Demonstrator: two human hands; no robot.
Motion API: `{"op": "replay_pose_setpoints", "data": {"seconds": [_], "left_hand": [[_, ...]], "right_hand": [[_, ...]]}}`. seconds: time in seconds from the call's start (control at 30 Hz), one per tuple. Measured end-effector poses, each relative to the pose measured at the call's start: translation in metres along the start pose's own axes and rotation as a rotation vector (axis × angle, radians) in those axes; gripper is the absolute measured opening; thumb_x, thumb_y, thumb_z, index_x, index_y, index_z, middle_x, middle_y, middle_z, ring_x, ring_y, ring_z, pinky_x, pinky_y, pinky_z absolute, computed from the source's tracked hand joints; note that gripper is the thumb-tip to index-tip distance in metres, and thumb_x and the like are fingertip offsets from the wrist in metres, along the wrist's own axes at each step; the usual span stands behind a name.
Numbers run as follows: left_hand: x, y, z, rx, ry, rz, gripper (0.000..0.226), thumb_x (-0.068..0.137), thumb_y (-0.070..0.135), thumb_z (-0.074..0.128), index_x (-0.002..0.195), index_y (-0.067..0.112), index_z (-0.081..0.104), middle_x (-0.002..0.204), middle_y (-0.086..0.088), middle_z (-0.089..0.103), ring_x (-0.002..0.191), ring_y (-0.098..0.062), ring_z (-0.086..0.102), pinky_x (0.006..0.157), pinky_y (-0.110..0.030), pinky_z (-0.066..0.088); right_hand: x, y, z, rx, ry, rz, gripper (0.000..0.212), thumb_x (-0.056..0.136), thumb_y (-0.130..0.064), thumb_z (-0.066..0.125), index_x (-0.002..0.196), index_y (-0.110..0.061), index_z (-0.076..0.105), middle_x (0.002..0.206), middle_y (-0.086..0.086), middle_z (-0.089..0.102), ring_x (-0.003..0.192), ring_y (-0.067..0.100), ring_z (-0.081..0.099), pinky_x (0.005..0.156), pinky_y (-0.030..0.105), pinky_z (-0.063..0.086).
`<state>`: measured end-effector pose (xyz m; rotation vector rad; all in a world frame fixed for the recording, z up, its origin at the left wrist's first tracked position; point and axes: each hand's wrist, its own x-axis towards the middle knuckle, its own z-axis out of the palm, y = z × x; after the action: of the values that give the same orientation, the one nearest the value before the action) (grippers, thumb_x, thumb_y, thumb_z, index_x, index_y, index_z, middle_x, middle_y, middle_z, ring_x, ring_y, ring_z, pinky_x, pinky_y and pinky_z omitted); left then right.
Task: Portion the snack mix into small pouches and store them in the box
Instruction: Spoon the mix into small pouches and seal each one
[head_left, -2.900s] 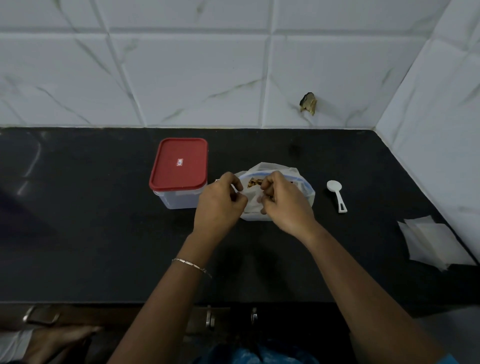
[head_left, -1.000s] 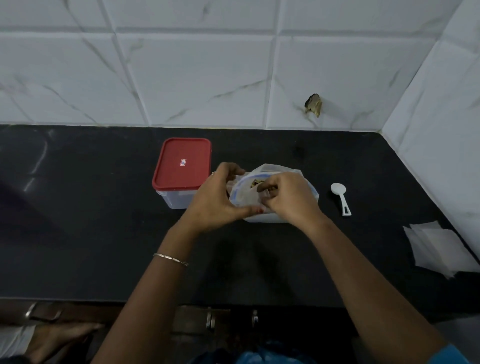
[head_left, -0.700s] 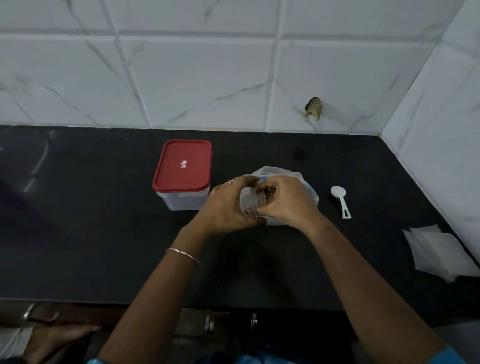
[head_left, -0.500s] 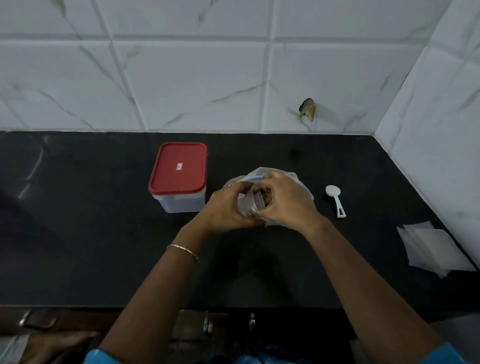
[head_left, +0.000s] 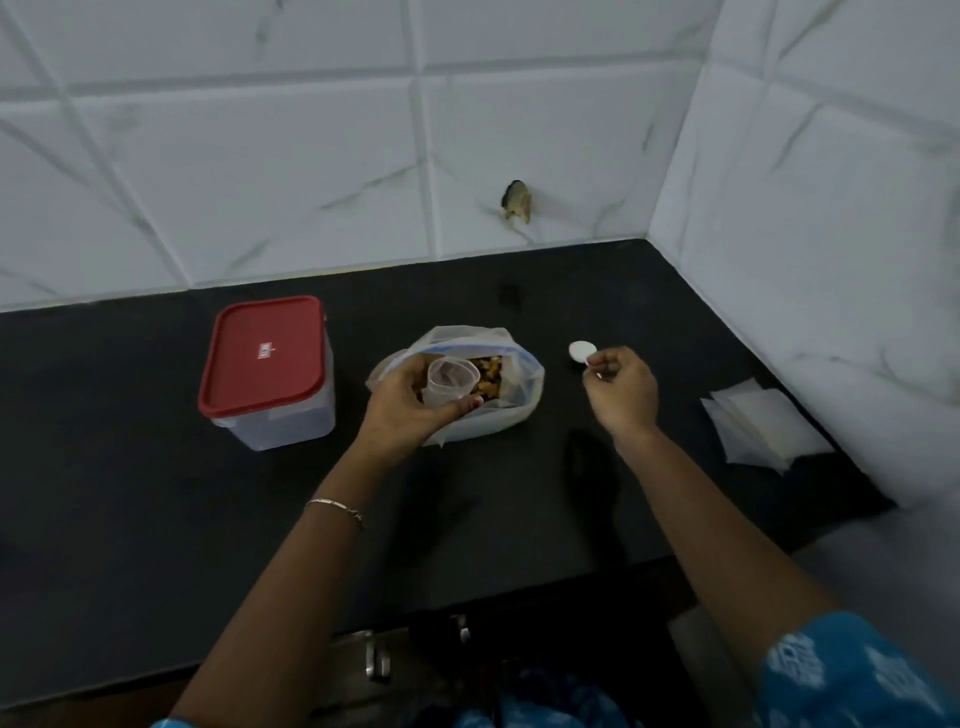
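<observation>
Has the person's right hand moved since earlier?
Yes. The right hand left the clear plastic snack bag and went rightward, now pinching the small white plastic spoon.

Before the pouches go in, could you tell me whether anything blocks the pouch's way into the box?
Yes: the red lid sits shut on the box, left of the pouch in the left hand. Nothing else visible lies between them.

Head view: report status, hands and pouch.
Left hand holds pouch open. Right hand pinches spoon. Snack bag open, box lidded. Nothing between spoon and bag.
</observation>
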<state>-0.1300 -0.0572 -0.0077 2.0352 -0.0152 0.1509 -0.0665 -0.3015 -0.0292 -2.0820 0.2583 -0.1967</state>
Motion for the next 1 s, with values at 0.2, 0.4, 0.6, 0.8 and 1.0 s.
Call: {"op": "replay_pose_setpoints", "data": {"seconds": [0.2,0.4,0.6,0.8,1.0], "left_hand": [[0.003,0.01,0.023,-0.034,0.054,0.008,0.055,0.073,0.026,0.081,0.122,0.015,0.057,0.114,0.004,0.063,0.106,-0.006,0.06,0.087,-0.021,0.05],[-0.005,0.0,0.017,-0.045,0.208,-0.024,0.068,0.071,0.024,0.084,0.129,0.024,0.048,0.128,0.004,0.056,0.112,-0.008,0.057,0.089,-0.027,0.052],[-0.019,-0.011,-0.004,-0.027,0.27,-0.107,0.056,0.071,0.024,0.084,0.116,0.02,0.05,0.114,0.004,0.061,0.106,-0.012,0.06,0.087,-0.033,0.054],[-0.031,-0.02,-0.016,-0.071,0.252,-0.19,0.054,0.072,0.025,0.081,0.118,0.017,0.053,0.114,0.001,0.063,0.104,-0.012,0.062,0.079,-0.026,0.053],[-0.051,-0.035,-0.014,-0.145,0.294,-0.171,0.049,0.073,0.025,0.081,0.113,0.029,0.053,0.113,0.011,0.061,0.104,-0.003,0.058,0.084,-0.025,0.051]], "right_hand": [[0.028,0.052,-0.002,-0.13,0.071,0.119,0.031,0.086,-0.023,0.071,0.115,-0.014,0.064,0.114,0.006,0.063,0.102,0.021,0.062,0.081,0.027,0.045],[0.042,0.063,0.008,-0.27,-0.019,0.099,0.034,0.088,-0.045,0.063,0.109,-0.02,0.071,0.113,0.009,0.064,0.103,0.029,0.062,0.088,0.039,0.052],[0.043,0.056,0.012,-0.29,-0.032,0.096,0.014,0.083,-0.042,0.07,0.079,-0.029,0.067,0.1,0.005,0.067,0.09,0.024,0.065,0.079,0.039,0.056],[0.026,0.034,0.007,-0.093,0.037,0.125,0.005,0.091,-0.021,0.063,0.089,-0.018,0.059,0.093,0.001,0.063,0.087,0.021,0.062,0.07,0.031,0.046],[-0.003,-0.021,-0.001,0.348,-0.162,-0.002,0.016,0.095,-0.01,0.058,0.103,-0.022,0.065,0.093,0.001,0.071,0.072,0.005,0.061,0.062,0.017,0.047]]}}
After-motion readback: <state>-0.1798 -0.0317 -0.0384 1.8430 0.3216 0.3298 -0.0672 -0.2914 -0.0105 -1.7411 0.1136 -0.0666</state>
